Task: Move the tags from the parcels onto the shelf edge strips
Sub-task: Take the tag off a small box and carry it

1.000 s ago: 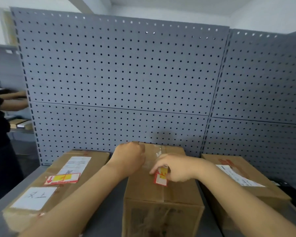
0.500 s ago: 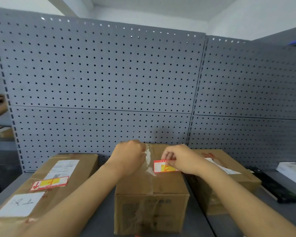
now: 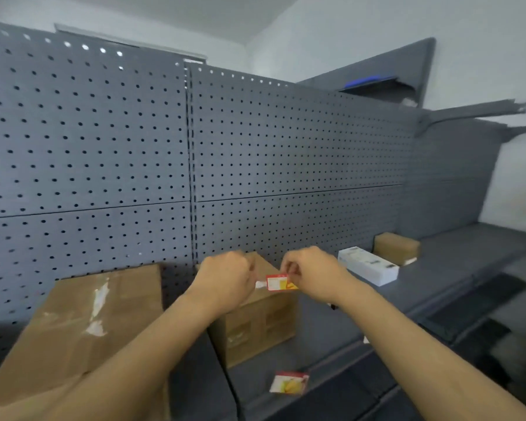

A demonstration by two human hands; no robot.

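My right hand [image 3: 312, 275] pinches a red, white and yellow tag [image 3: 277, 282] in the air above a small cardboard parcel [image 3: 255, 323]. My left hand [image 3: 228, 276] is curled into a fist just left of the tag, over the same parcel; whether it holds the tag's left end cannot be told. A second tag of the same kind [image 3: 289, 382] sits on the front edge of the grey shelf [image 3: 331, 329]. A larger parcel [image 3: 85, 323] with shiny tape on top lies at the lower left, partly under my left forearm.
A grey pegboard wall [image 3: 255, 153] backs the shelf. Farther right on the shelf stand a white box [image 3: 368, 265] and a small brown box [image 3: 397, 247]. A black flat object [image 3: 474, 302] lies at the right. Empty brackets [image 3: 468, 112] stick out above.
The view has swung right, shifting the parcels left. My right hand has lifted the tag off the parcel top and holds it in the air. The edge tag has come into view.
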